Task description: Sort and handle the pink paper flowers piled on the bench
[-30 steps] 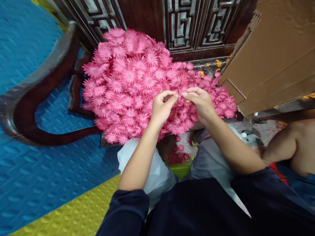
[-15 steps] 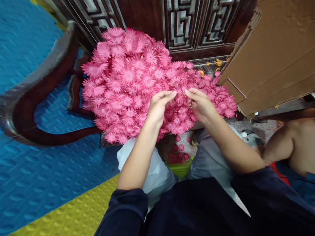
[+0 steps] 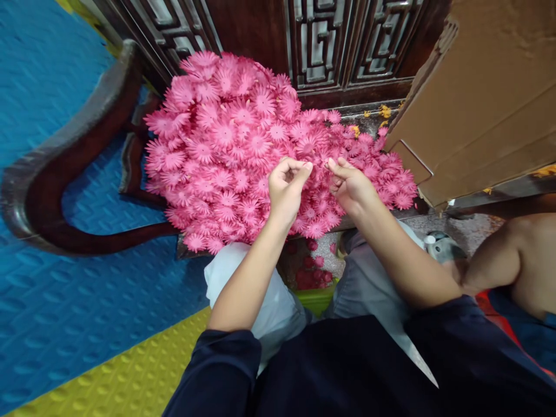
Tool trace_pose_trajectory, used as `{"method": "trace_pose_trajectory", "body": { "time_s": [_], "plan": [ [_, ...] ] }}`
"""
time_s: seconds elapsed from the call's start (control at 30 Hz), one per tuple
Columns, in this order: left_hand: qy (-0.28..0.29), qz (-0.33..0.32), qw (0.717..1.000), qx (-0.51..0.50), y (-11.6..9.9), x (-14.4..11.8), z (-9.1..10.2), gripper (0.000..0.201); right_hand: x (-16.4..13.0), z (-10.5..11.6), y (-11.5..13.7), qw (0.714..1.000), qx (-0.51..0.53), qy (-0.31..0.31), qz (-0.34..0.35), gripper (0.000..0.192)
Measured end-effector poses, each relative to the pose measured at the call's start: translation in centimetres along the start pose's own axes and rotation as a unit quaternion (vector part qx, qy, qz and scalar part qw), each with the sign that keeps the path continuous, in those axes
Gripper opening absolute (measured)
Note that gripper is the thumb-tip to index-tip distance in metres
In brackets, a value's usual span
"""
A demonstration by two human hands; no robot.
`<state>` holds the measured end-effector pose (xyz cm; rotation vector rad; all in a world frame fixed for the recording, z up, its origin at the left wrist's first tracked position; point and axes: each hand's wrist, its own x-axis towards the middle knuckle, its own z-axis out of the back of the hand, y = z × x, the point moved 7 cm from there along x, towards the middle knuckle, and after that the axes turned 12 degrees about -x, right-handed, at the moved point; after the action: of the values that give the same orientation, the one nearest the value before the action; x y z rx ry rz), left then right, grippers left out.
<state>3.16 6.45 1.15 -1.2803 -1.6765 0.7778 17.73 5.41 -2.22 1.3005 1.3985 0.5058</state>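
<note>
A large heap of pink artificial flower heads (image 3: 226, 136) spreads across a dark wooden surface in front of me. My left hand (image 3: 287, 188) hovers over the heap's near side, thumb and index finger pinched together. Facing it a small gap away, my right hand (image 3: 351, 184) also has its thumb and index finger together, the other fingers curled. Whatever sits between either pair of fingertips is too small to make out against the pink. More pink flowers lie low between my knees, by a green container edge (image 3: 316, 300).
A curved dark wooden armrest (image 3: 65, 231) stands left over blue and yellow matting (image 3: 130, 370). A cardboard box (image 3: 482, 98) leans at the right. Carved wooden panels (image 3: 321, 49) rise behind the heap. Another person's bare leg (image 3: 495, 255) is at the right edge.
My left hand has turned slightly, with its wrist shifted right. The right hand's fingers have loosened a little and moved slightly. The flower heap looks the same.
</note>
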Motion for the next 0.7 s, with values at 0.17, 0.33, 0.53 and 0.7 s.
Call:
{"method": "trace_pose_trajectory", "body": {
  "time_s": [0.17,0.33,0.53,0.7],
  "plan": [
    [0.012,-0.011,1.0,-0.011,0.5,-0.4,-0.6,0.03,-0.4,-0.2,0.0,1.0,-0.004,-0.008,0.01,0.032],
    [-0.042,-0.042,0.998,-0.013,-1.6,0.3,0.7,0.038,0.8,1.7,0.9,0.997,-0.034,-0.032,0.058,0.026],
    [-0.165,-0.23,0.95,0.131,-9.3,2.3,6.8,0.02,3.0,5.2,4.2,0.966,-0.146,-0.097,0.19,0.025],
    [-0.206,-0.176,0.825,0.495,-8.5,2.9,7.6,0.012,1.3,0.8,1.1,0.987,-0.131,0.024,0.087,0.034]
  ]
}}
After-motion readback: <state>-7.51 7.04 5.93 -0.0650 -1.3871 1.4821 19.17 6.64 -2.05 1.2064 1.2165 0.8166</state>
